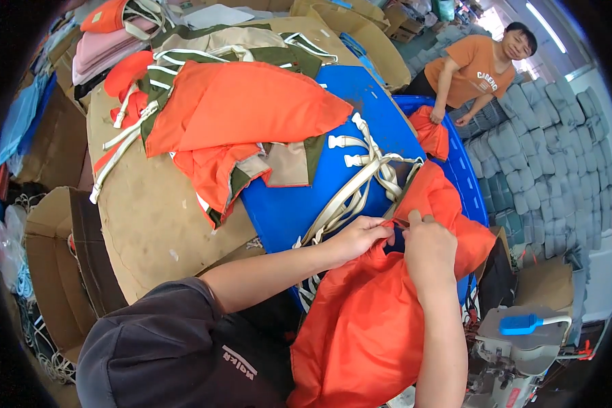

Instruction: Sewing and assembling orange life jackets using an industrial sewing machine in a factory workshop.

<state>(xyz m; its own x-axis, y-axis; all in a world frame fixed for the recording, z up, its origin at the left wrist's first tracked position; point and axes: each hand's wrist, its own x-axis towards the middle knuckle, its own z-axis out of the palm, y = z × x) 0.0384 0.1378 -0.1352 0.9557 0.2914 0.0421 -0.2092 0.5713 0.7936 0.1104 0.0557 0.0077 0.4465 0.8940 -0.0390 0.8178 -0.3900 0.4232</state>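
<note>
Orange fabric is bunched up between our two hands, close in front of our body, and its larger part hangs down toward our lap. The fingers of our left hand are pinched closed on a gathered edge of it, and those of our right hand are curled onto the same gather just beside them, gripping too, though we see their tips only partly. More orange cloth spreads beyond our right hand; we cannot tell whether it belongs to the same piece. Just past our fingers, cream straps with white buckles lie loosely crossed on the blue surface. Farther off, a heap of orange and olive pieces overlaps that blue and the tan cardboard to its left. Along the right side we have a blue bin, and beyond it a co-worker in an orange shirt has a hand on another orange piece. Grey bundles are stacked behind, a machine stands at our lower right, and an open cardboard box stands to our left.
</note>
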